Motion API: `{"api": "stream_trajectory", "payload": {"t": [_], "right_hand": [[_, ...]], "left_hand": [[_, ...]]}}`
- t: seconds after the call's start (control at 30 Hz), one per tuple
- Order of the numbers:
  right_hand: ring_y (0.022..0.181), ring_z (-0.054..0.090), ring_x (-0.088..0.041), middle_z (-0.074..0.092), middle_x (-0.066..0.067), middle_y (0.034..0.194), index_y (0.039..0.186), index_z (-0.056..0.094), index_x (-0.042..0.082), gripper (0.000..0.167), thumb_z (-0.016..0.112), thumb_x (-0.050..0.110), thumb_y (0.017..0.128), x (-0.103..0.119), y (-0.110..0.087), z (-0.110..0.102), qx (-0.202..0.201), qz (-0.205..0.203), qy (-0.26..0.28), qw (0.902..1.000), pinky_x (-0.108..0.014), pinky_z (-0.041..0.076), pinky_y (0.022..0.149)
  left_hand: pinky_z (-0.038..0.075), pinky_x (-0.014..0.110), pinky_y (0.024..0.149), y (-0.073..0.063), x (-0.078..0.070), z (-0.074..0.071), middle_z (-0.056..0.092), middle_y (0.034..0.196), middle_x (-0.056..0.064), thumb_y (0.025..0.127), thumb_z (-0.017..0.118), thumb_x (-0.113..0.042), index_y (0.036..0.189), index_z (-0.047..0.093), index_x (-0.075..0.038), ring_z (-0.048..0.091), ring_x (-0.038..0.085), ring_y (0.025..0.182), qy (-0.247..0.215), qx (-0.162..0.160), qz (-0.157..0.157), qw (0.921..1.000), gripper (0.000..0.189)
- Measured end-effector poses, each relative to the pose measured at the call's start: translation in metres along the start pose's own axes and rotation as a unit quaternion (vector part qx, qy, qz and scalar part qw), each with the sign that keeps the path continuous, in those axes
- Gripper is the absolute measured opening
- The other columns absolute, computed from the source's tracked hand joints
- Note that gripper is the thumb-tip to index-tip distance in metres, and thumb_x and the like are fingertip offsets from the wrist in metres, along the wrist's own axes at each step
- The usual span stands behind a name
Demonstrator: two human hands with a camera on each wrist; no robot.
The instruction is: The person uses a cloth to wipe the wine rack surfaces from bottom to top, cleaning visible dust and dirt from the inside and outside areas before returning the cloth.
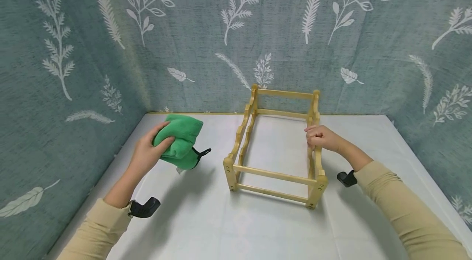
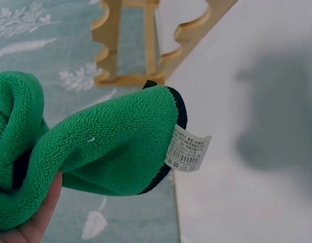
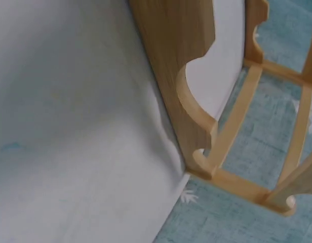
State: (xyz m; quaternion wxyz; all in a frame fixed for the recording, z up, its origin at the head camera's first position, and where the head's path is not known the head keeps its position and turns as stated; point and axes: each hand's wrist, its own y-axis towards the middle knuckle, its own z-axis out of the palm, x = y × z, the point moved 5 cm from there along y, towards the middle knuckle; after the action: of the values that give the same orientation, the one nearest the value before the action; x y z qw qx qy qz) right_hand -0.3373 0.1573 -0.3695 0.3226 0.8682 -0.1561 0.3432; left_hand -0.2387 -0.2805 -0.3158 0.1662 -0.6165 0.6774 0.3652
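A folded green towel is gripped in my left hand, held up over the left part of the table. It has black edging, a black hanging loop and a white printed label that sticks out in the left wrist view. A light wooden rack with wavy, notched side rails stands right of the towel. My right hand holds the rack's right upper rail, its fingers curled over the wood. The right wrist view shows the notched rail close up, with the hand out of frame.
The rack stands on a white-covered table. Behind and along both sides hangs a grey-green cloth with white leaf patterns, meeting the table's far edge. A black wrist camera sits on the left forearm, another wrist camera on the right.
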Motion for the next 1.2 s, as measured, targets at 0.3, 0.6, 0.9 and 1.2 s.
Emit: {"api": "stream_trajectory", "payload": {"t": [0.3,0.6,0.9,1.2], "right_hand": [[0.108,0.053,-0.013,0.061,-0.016,0.108,0.103,0.062,-0.003,0.02,0.045,0.005,0.095,0.012,-0.021,-0.009,-0.113,0.166,-0.078,0.9765,-0.033,0.04,0.094],[0.13,0.016,-0.051,0.007,-0.03,0.148,0.145,0.005,-0.005,0.069,0.046,0.024,0.097,0.031,-0.046,0.016,-0.065,0.301,-0.13,0.9423,-0.063,0.023,0.099],[0.059,0.051,-0.021,0.056,-0.021,0.088,0.146,0.005,-0.001,0.06,0.037,0.017,0.098,0.008,-0.04,0.006,-0.088,0.286,-0.116,0.9469,-0.034,0.04,0.055],[0.136,0.009,-0.043,0.005,-0.023,0.151,0.146,0.007,0.001,0.06,0.035,0.028,0.1,0.032,-0.047,-0.003,-0.07,0.29,0.0,0.9546,-0.062,0.015,0.103]], "left_hand": [[0.042,0.038,0.067,-0.001,-0.012,0.003,0.055,0.12,0.023,0.091,0.057,-0.027,0.137,0.043,-0.012,0.053,0.027,0.086,0.003,-0.009,0.026,0.9996,0.051],[0.043,0.033,0.064,-0.019,-0.032,0.009,0.058,0.117,0.02,0.088,0.061,-0.014,0.132,0.049,-0.009,0.055,0.023,0.084,0.009,-0.071,0.077,0.9945,0.046],[0.044,0.036,0.066,-0.042,-0.04,0.036,0.06,0.112,0.018,0.083,0.066,-0.006,0.128,0.052,-0.006,0.058,0.024,0.088,0.0,-0.119,0.1,0.9878,0.048],[0.046,0.023,0.079,-0.073,-0.061,0.06,0.058,0.095,0.02,0.089,0.059,-0.021,0.119,0.053,0.005,0.057,0.03,0.083,0.012,-0.255,0.283,0.9246,0.04]]}}
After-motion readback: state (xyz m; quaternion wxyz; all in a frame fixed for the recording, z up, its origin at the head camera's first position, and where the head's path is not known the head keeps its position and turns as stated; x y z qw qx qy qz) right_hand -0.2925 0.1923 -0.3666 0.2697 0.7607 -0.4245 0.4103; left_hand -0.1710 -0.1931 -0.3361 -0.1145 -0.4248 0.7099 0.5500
